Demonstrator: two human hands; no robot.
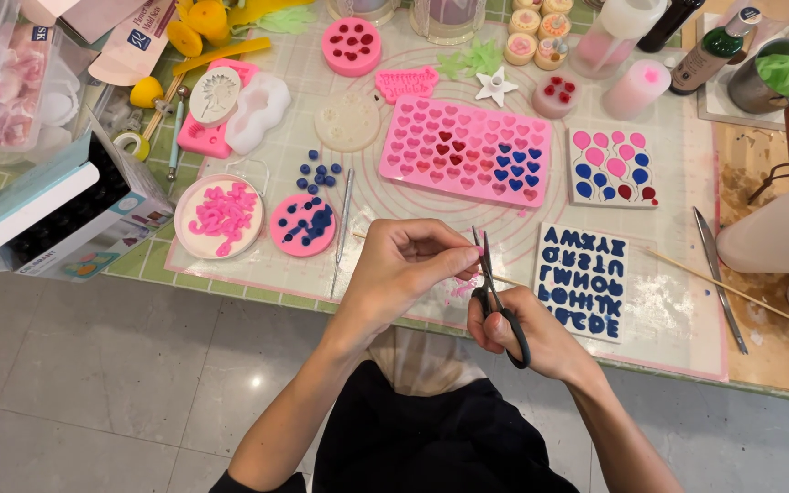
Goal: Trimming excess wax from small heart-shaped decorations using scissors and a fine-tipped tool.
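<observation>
- Our right hand is closed on black scissors, with fingers through the loops. The blades point up and look almost shut.
- Our left hand is pinched shut on something tiny and pale, right by the blade tips. It is too small for us to say what it is.
- Both hands hang over the near edge of the mat, just in front of us.
- A thin stick lies on the mat to the right. Another runs behind our hands.
- The big pink heart mould sits past our hands. The blue letter mould is just right of the scissors.
- We think the blades are very near our left fingertips. A quick snip could nick them.
- The tiny bit could slip out of our pinch. It might drop off the table edge onto the floor.
- If we cut too far in, we could spoil the little piece.
- Our right elbow could bump the cup close by.
</observation>
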